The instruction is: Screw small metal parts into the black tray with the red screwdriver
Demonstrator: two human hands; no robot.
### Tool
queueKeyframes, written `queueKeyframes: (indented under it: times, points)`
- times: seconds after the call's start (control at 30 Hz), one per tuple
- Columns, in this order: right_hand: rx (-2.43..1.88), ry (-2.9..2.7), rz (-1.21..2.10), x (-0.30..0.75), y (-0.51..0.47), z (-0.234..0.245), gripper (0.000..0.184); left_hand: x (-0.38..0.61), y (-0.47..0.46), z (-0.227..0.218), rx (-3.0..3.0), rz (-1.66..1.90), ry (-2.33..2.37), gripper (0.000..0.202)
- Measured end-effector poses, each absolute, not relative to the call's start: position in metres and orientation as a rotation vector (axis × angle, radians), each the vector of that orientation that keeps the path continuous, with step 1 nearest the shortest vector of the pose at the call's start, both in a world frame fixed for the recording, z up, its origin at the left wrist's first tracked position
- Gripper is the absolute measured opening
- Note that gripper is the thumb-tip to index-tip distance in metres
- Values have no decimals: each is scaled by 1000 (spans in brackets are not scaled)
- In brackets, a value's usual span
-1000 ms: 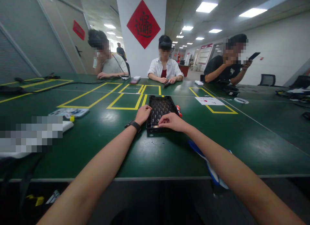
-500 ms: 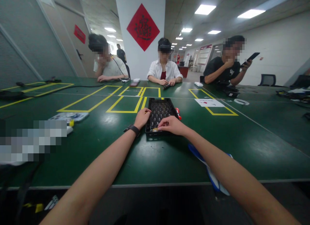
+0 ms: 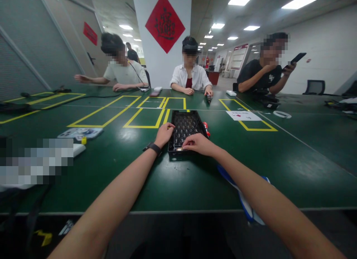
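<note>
A shallow black tray-like case (image 3: 186,122) lies lengthwise in front of me, with rows of small shiny metallic bits on its floor. At its left rim is my left hand (image 3: 164,135), fingers curled together and gripping the edge. My right hand (image 3: 198,143) reaches over the near right corner, thumb and fingertips pinched inside the case. A small pale piece (image 3: 179,149) shows at the near end, right by those fingertips. What exactly the pinch holds is too small to make out. Red round objects (image 3: 206,129) touch or sit close to the case's right side.
Blue-and-white flat item (image 3: 245,199) lies under my right forearm near the table edge. A printed sheet (image 3: 243,116) is to the right, a patterned flat box (image 3: 80,133) to the left. Yellow tape outlines (image 3: 104,119) mark the green table. Several people sit opposite.
My view has tilted down slightly. Both my hands stay at the case with little change. Across the table, the left person stretches an arm out, and the middle person's hands have moved apart.
</note>
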State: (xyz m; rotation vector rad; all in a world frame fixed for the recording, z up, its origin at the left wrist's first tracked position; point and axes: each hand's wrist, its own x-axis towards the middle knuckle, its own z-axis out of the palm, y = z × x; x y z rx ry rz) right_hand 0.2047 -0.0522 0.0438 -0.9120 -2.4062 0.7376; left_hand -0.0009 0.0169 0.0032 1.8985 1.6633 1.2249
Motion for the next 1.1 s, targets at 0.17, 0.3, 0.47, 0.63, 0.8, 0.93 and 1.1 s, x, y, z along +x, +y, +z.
queueKeyframes:
  times: [0.17, 0.3, 0.47, 0.63, 0.8, 0.93, 1.1]
  points:
    - [-886, -2406, 766, 204, -52, 45, 29, -2, 18, 1, 1935, 1233, 1660, 25]
    - [-877, -2410, 702, 203, -52, 43, 28, -3, 18, 2, 1946, 1220, 1658, 25]
    - [-879, -2391, 725, 203, -53, 41, 27, -2, 18, 2, 1959, 1229, 1650, 25]
    - [-854, -2347, 769, 203, -53, 42, 29, -2, 16, 3, 1980, 1213, 1679, 25]
    - [-876, -2347, 690, 203, -55, 44, 29, -3, 14, 3, 1997, 1224, 1668, 25]
    - [-854, -2396, 664, 202, -57, 47, 28, -3, 18, -1, 1983, 1232, 1692, 25]
    - [-878, -2434, 677, 202, -57, 48, 27, -3, 20, -2, 1991, 1252, 1664, 25]
